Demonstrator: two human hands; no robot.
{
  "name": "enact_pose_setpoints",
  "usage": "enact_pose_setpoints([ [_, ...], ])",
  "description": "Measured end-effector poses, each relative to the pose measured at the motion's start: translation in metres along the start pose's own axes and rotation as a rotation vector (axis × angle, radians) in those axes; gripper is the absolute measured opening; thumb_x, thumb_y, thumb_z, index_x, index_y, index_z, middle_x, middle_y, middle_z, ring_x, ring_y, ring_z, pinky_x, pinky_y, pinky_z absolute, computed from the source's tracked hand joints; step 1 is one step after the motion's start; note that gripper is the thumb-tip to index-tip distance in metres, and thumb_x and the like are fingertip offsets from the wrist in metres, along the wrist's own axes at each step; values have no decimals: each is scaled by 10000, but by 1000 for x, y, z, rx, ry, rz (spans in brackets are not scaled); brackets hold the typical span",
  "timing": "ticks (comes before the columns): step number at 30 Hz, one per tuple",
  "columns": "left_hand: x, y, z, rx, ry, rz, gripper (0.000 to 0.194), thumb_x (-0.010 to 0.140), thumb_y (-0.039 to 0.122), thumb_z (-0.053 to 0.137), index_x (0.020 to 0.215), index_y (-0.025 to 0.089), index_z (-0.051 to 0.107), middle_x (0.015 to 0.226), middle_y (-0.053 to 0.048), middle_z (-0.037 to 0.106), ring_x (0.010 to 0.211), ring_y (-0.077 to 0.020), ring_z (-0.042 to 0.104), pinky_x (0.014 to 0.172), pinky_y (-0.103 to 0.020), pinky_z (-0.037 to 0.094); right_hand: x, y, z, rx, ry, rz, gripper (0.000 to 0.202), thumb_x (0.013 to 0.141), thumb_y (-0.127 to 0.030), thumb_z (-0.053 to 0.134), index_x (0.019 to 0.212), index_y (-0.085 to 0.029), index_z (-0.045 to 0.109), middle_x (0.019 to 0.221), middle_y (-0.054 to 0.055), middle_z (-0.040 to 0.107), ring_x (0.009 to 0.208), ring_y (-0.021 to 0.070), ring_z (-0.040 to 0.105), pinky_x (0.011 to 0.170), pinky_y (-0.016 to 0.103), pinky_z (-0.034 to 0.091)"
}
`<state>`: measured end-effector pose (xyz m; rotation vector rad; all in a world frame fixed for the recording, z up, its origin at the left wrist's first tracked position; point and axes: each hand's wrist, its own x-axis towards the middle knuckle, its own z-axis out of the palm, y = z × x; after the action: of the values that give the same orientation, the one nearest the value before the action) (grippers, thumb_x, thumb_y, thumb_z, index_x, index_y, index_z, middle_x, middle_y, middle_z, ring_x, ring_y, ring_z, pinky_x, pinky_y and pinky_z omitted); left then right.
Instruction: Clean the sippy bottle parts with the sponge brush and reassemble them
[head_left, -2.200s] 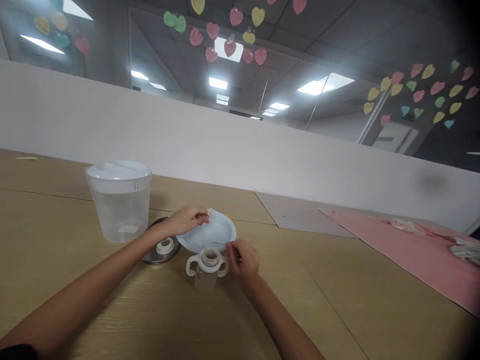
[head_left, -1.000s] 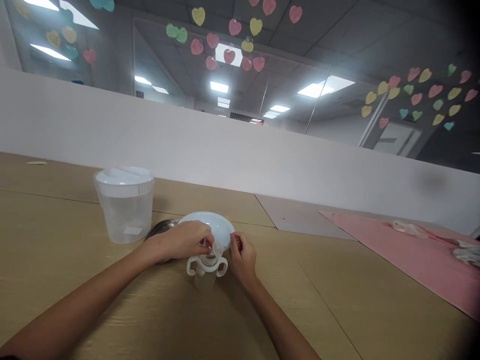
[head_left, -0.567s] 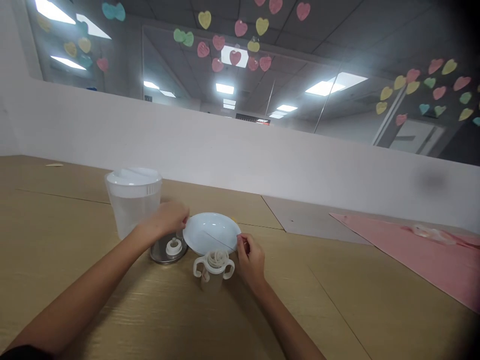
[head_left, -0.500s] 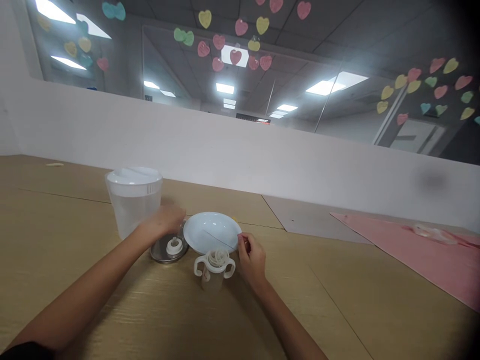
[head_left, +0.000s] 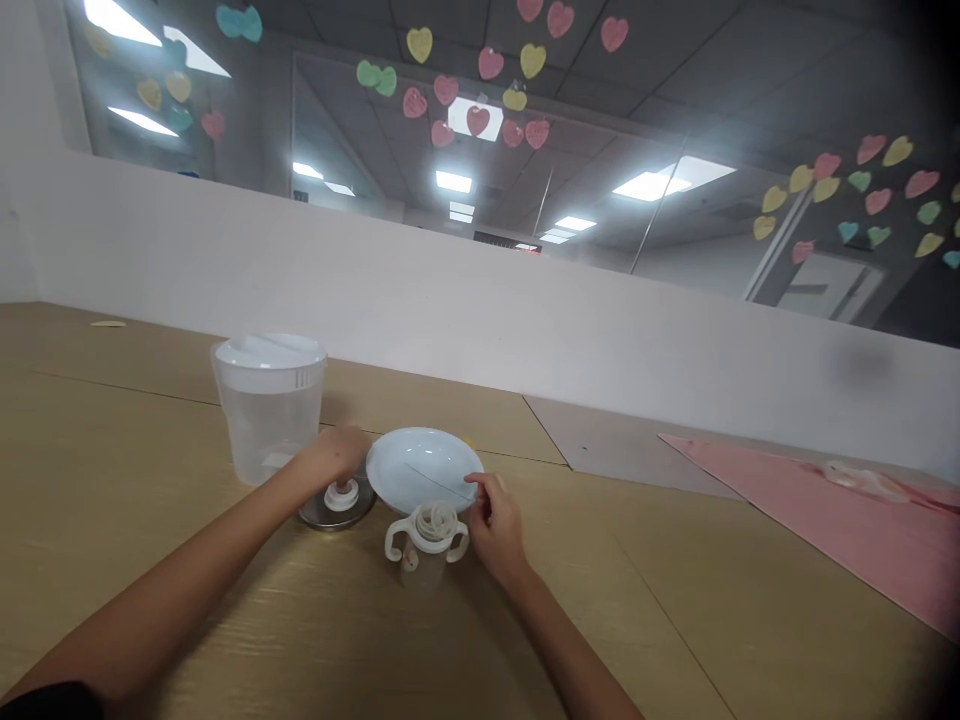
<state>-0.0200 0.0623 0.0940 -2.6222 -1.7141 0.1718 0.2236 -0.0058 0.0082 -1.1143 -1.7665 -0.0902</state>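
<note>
My left hand (head_left: 345, 452) is lowered over a white-ringed bottle nipple (head_left: 341, 497), its fingertips on the top; the other fingers are partly hidden. The nipple stands on a small round metal tray (head_left: 315, 518). At the right rim of a pale blue-white plate (head_left: 397, 480) is my right hand (head_left: 496, 525), index finger over the rim and thumb just outside. A thin dark line, perhaps a stick, crosses the plate towards these fingers. In front stands a clear two-handled baby cup (head_left: 426, 560), with a coiled, pale translucent tube (head_left: 436, 520) on top.
Behind my left hand stands a clear plastic pitcher (head_left: 270, 420) with a white lid. A pink sheet (head_left: 825, 520) lies at the right, with a crumpled clear packet (head_left: 866, 480) on it. A low white wall (head_left: 450, 310) borders the wooden table (head_left: 337, 640).
My left hand has come down onto the bottle nipple, which stood uncovered below it before. My right index finger has shifted slightly left over the plate's rim.
</note>
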Motion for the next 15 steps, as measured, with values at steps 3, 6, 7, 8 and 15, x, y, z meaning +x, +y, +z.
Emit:
enact_pose_setpoints([
  [3,-9,-1,-7,5,44,21,158,533,63,679,660,151,642,719,-98,679,712,-248,643,544,-249,411,2,3,5,-35,77,64,229,791,-152,390,896,-170,593,722,2,511,571,119,473,543,225,401],
  [6,-23,2,-16,-4,162,92,129,626,74,599,708,167,635,751,-73,664,709,-210,619,542,-246,365,3,6,6,-35,122,131,194,808,-193,417,886,-168,592,721,0,519,563,118,477,542,227,413],
  [7,-29,4,-19,-10,202,118,127,652,80,574,722,171,630,757,-68,658,695,-201,610,539,-251,349,3,6,5,-33,136,145,189,809,-200,423,888,-167,591,720,0,519,566,120,479,543,229,417],
  [8,-34,6,-23,-19,239,142,128,674,87,554,736,174,624,758,-64,654,682,-196,601,538,-257,335,4,5,4,-29,149,155,186,815,-206,426,893,-165,590,725,2,522,573,122,482,546,231,421],
  [15,-68,37,-41,-164,394,382,126,812,164,451,845,217,560,866,-16,652,741,-173,578,607,-262,348,1,-19,-11,84,202,23,181,909,-238,401,938,-183,570,811,42,585,716,144,560,617,253,467],
])
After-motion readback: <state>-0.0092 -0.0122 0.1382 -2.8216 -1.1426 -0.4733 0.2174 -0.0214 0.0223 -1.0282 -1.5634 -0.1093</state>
